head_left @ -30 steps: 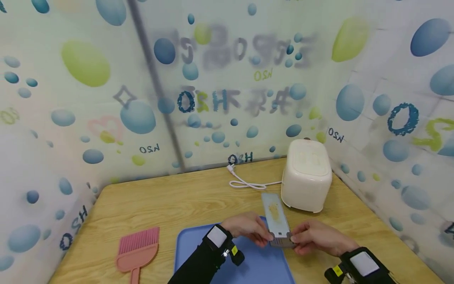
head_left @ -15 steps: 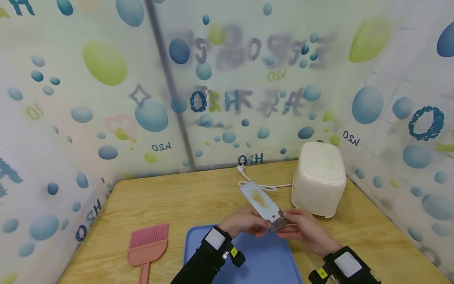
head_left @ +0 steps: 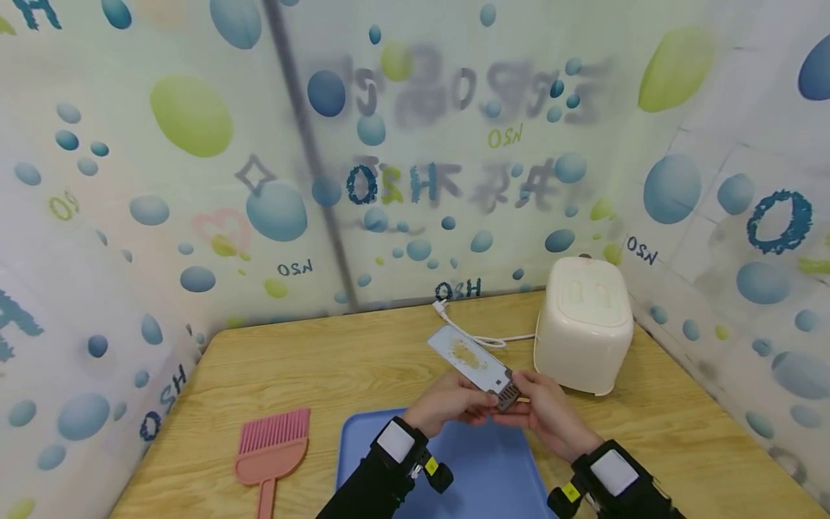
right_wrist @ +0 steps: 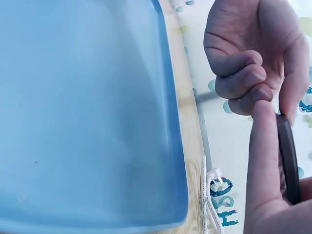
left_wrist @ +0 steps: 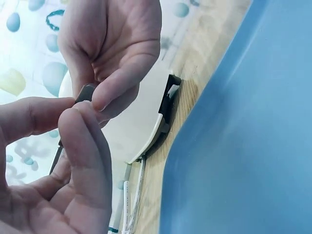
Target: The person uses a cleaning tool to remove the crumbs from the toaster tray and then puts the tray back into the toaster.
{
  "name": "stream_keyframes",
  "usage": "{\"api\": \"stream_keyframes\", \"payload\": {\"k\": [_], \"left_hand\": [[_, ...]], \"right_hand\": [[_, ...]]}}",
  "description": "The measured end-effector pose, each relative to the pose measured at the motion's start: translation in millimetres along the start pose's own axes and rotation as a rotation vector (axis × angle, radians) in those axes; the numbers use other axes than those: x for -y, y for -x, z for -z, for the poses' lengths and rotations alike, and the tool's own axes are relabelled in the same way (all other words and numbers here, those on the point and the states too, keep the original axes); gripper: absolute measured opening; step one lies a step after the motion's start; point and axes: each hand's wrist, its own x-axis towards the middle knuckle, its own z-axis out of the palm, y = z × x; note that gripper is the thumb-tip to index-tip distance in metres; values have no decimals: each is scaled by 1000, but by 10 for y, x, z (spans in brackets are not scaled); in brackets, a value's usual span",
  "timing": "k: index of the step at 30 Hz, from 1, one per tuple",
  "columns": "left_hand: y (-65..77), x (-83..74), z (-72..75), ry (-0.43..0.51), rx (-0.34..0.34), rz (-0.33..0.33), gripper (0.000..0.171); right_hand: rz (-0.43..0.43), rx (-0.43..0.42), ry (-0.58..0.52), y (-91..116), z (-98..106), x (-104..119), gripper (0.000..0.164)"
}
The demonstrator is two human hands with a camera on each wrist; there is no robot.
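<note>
A toaster crumb tray [head_left: 470,358], a flat silvery plate strewn with brown crumbs, slants to the far left above the blue tray [head_left: 346,461]. My left hand [head_left: 447,404] pinches its grey-brown handle end from the left. At the handle's right side, my right hand [head_left: 547,414] grips it with thumb and fingers. The left wrist view shows both hands meeting at the dark handle edge [left_wrist: 87,92]. In the right wrist view, the handle [right_wrist: 288,161] stands edge-on between my right thumb and fingers. The plate's underside is hidden.
A cream toaster [head_left: 583,324] stands at the back right, its white cord and plug [head_left: 444,311] lying behind the crumb tray. A pink brush-like tool [head_left: 272,448] with bristles lies left of the blue tray. Patterned curtains border the wooden table.
The crumb tray has turned, its far end swinging left, and has lifted slightly away from me. My right hand has followed it up and left. The head view has also shifted.
</note>
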Motion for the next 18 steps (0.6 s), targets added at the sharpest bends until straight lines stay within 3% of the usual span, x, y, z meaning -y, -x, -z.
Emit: {"api": "stream_keyframes", "payload": {"k": [5, 10, 14, 18], "left_hand": [[41, -4, 16, -1, 3, -16, 21], [129, 15, 130, -91, 20, -34, 28], [319, 14, 378, -204, -19, -42, 27], [613, -7, 767, -292, -136, -46, 24]], "right_hand": [[12, 5, 13, -55, -1, 17, 49], [29, -13, 31, -98, 41, 54, 50], [36, -9, 78, -127, 65, 80, 52], [40, 4, 120, -179, 53, 88, 54]]}}
